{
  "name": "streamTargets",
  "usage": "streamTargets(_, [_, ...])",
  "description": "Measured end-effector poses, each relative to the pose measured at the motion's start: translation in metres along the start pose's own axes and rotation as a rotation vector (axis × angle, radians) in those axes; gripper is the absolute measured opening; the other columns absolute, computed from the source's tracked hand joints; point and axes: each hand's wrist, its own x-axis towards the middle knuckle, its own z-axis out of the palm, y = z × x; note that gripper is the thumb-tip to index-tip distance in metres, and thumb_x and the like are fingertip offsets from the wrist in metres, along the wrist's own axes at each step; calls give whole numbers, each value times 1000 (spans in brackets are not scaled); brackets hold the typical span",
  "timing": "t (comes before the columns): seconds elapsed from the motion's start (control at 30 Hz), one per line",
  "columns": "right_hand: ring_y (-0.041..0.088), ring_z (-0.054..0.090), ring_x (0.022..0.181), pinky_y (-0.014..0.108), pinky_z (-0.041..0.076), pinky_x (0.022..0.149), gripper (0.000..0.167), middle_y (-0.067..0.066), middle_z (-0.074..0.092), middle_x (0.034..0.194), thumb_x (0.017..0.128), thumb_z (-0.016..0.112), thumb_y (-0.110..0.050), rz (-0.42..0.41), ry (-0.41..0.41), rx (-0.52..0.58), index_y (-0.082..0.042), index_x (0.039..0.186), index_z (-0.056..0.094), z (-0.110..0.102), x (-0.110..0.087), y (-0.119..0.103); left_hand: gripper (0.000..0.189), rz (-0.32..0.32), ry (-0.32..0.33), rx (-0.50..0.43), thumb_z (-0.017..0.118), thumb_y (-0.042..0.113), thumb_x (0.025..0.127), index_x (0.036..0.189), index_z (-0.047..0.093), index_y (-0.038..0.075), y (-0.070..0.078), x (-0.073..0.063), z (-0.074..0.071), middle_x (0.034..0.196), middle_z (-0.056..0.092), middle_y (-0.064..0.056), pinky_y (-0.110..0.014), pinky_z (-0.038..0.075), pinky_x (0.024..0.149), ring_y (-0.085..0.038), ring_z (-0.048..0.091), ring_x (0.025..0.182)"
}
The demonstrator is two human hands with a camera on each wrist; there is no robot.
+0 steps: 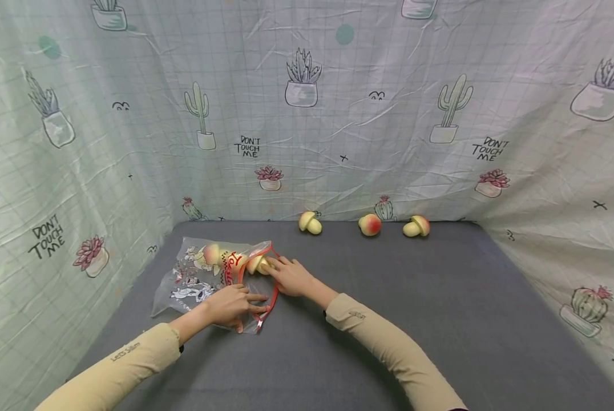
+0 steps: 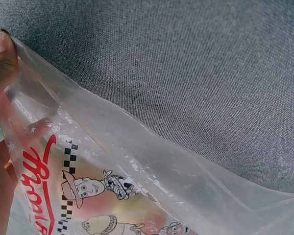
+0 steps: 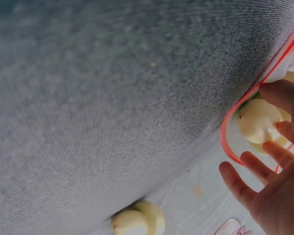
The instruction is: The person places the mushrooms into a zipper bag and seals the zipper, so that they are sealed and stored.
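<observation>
A clear zip bag [image 1: 194, 291] with a red-edged mouth and cartoon print lies on the table's left side. Inside it, toy mushrooms with red-and-yellow caps show through the plastic, one mushroom [image 1: 211, 254] deeper in. At the bag's mouth sits another mushroom [image 3: 258, 121], its pale stem toward the opening. My left hand [image 1: 235, 307] holds the near side of the mouth; in the left wrist view, its thumb [image 2: 4, 58] presses the plastic and other fingers show through it. My right hand [image 1: 293, 277] reaches into the mouth, its spread fingers [image 3: 237, 183] touching the mushroom there.
Along the table's back edge lie three more toy mushrooms: a left one [image 1: 310, 223], a middle one [image 1: 370, 225] and a right one [image 1: 417, 226]. A printed curtain [image 1: 348, 131] hangs behind and beside the grey table [image 1: 389, 285].
</observation>
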Motion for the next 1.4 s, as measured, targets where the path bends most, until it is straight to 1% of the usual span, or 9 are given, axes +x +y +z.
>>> streamTargets(0.23, [19,42,119,35,46,83,57,1,34,142,88,51,-30,12,6,-11,-22,140,30,-1,4,-1,80,9,35,-10,64,57,52,126,51,30,0,1,-2,124,56,7,-30,43,72,-14,51,73])
streamTargets(0.47, [19,41,120,36,46,83,56,0,35,141,88,50,-29,18,6,-23,-23,140,30,-2,8,-3,81,-14,7,-33,62,57,54,128,49,28,0,2,-2,126,55,6,-30,42,73,-14,53,77])
streamTargets(0.67, [18,42,117,34,47,81,55,-1,34,142,88,50,-31,-12,27,-60,-23,139,32,2,4,0,82,-24,-14,-64,62,57,55,129,48,25,1,1,-2,127,54,5,-31,42,75,-15,54,81])
streamTargets(0.8, [17,44,114,33,47,79,53,-2,37,139,87,51,-32,-43,55,-80,-23,137,35,2,-2,4,81,-24,-3,-47,62,57,55,128,49,26,1,1,0,126,55,6,-31,42,73,-15,54,79])
streamTargets(0.83, [17,44,113,32,46,77,53,-3,37,139,88,48,-35,-57,80,-97,-25,138,33,7,-2,6,80,-25,-3,-41,61,57,55,128,49,26,1,1,1,126,55,6,-31,42,73,-15,54,79])
streamTargets(1.03, [16,45,113,32,46,76,51,-3,38,138,89,46,-39,-66,89,-107,-24,138,34,11,-6,8,80,-28,-8,-33,61,58,56,129,48,28,1,-1,3,127,54,7,-30,41,72,-14,53,76])
streamTargets(1.13, [17,45,114,33,46,78,50,-3,40,138,89,47,-38,-50,66,-97,-23,136,38,8,-8,5,80,-33,-14,-39,61,58,56,129,48,29,1,-2,2,128,53,7,-30,41,71,-14,53,75])
streamTargets(1.3, [17,43,117,34,45,80,51,-4,35,141,90,44,-41,-32,25,-109,-26,138,34,7,-8,2,81,-43,-38,-37,60,59,55,130,47,30,2,-1,2,129,52,8,-30,41,71,-14,51,74])
streamTargets(1.4, [16,43,117,33,45,80,51,-5,35,141,90,43,-42,-29,26,-121,-26,138,34,6,-8,2,81,-37,-21,-26,61,59,55,129,47,31,1,0,3,128,53,8,-30,41,70,-14,51,72])
